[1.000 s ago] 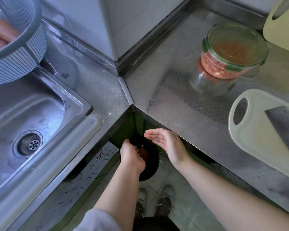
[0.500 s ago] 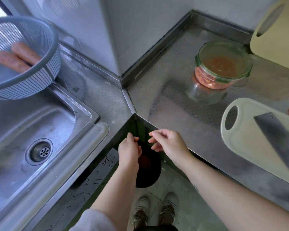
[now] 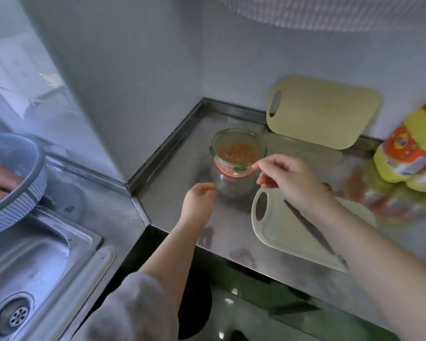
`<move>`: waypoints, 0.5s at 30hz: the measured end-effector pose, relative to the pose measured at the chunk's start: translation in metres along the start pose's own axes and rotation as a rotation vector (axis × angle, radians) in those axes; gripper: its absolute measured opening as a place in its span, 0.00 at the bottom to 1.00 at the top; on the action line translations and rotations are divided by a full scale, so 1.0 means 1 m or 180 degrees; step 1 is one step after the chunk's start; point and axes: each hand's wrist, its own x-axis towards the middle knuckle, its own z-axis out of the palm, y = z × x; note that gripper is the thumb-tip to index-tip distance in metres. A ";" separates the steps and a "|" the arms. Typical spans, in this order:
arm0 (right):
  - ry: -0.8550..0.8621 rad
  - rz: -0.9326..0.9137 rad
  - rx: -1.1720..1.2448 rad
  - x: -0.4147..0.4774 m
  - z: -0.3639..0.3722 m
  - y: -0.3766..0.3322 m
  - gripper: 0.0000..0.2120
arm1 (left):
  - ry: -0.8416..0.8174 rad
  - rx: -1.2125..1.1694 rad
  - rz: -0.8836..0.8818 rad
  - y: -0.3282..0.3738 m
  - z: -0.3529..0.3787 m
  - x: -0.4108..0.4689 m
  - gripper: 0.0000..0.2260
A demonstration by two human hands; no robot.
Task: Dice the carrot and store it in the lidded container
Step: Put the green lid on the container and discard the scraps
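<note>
Diced carrot (image 3: 236, 153) sits inside the glass container (image 3: 234, 185), lid (image 3: 239, 137) on top; only fastening appears left. The right hand (image 3: 288, 178), fingers curled, reaches the lid's rim at the container's right. The left hand (image 3: 199, 200) curls just beside its lower left; whether either grips anything is unclear.

so I count 2 cutting boards (image 3: 322, 112) (image 3: 280, 232), 1 lidded glass container (image 3: 236, 153) of diced carrot, 1 knife (image 3: 312, 230), 1 colander (image 3: 17, 183), 1 sink (image 3: 35, 254)
</note>
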 end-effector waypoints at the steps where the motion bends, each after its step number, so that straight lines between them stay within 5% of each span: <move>1: 0.0069 -0.0053 0.0122 0.000 -0.008 -0.002 0.10 | -0.0012 0.0113 0.0027 -0.003 0.002 0.003 0.09; 5: 0.0073 0.0010 -0.0395 0.009 -0.016 0.023 0.12 | -0.0342 0.1477 0.0480 -0.015 0.013 0.010 0.15; 10: -0.1156 0.0414 -0.2422 0.014 0.023 0.102 0.21 | -0.1222 0.3992 0.0581 -0.051 0.018 0.020 0.31; 13: -0.1442 0.0566 -0.2956 0.015 0.036 0.124 0.23 | -0.1357 0.4728 0.0763 -0.060 0.020 0.024 0.45; 15: -0.1448 0.0485 -0.3195 0.019 0.041 0.133 0.25 | -0.1274 0.5029 0.1042 -0.064 0.017 0.024 0.44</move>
